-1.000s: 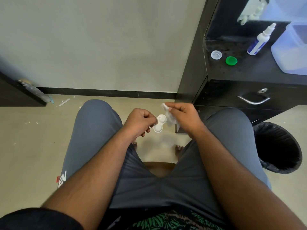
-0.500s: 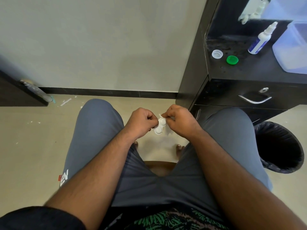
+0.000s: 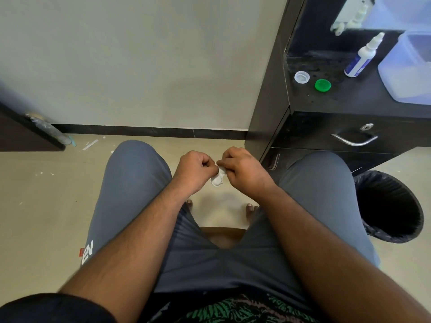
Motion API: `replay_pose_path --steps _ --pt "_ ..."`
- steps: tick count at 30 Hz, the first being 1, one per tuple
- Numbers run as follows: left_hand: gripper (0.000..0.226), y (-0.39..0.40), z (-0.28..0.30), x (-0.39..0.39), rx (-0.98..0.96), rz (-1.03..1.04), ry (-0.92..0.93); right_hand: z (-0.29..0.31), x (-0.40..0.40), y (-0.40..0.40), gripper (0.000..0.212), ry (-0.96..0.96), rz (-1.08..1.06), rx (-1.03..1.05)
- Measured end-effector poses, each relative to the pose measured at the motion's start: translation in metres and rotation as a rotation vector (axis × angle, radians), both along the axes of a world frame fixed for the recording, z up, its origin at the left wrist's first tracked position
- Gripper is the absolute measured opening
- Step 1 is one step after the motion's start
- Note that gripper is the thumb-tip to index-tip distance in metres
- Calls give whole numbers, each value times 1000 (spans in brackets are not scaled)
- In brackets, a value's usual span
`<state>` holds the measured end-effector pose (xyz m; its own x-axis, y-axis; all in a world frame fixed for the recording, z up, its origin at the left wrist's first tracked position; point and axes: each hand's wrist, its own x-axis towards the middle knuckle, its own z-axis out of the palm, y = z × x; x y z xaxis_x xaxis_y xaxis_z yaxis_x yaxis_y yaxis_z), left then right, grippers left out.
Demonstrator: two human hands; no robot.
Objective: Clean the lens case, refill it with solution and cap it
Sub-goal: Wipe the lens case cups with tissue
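White plastic identifies the lens case (image 3: 217, 177), which sits between the two hands above the gap between the knees. Left hand (image 3: 193, 170) is curled into a loose fist, its fingertips pinching the case from the left side. Right hand (image 3: 242, 169) is also curled, its fingertips pressed onto the upper well of the case. A small white scrap (image 3: 218, 163) shows at the right fingertips; whether it is tissue cannot be told. One well of the case is exposed, facing up, below the fingers; the other is covered by the right hand.

Count on the black counter (image 3: 349, 99), well apart from the hands, upper right:
- two caps, lying side by side: one clear cap (image 3: 301, 77) and one green cap (image 3: 322, 85);
- one solution bottle (image 3: 360, 59), white with a blue label, tilted, nozzle up;
- one translucent tub (image 3: 407, 68), touching the frame edge.

One black bin (image 3: 389, 206) stands on the floor beside the right knee. One drawer handle (image 3: 353, 139) is visible under the counter.
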<state>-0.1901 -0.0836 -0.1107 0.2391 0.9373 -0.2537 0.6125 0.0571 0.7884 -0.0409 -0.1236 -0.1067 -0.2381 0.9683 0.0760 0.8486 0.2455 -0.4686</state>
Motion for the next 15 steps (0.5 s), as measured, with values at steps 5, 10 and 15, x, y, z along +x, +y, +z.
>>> replay_pose_path --steps 5,10,15 --pt "9 1 0 1 10 44 -3 -5 2 4 25 3 -112 -1" --pt "8 1 1 2 16 100 -54 -6 -4 1 25 21 -112 61" --pt "10 1 1 2 -9 177 -122 -5 -6 1 25 19 -164 70"
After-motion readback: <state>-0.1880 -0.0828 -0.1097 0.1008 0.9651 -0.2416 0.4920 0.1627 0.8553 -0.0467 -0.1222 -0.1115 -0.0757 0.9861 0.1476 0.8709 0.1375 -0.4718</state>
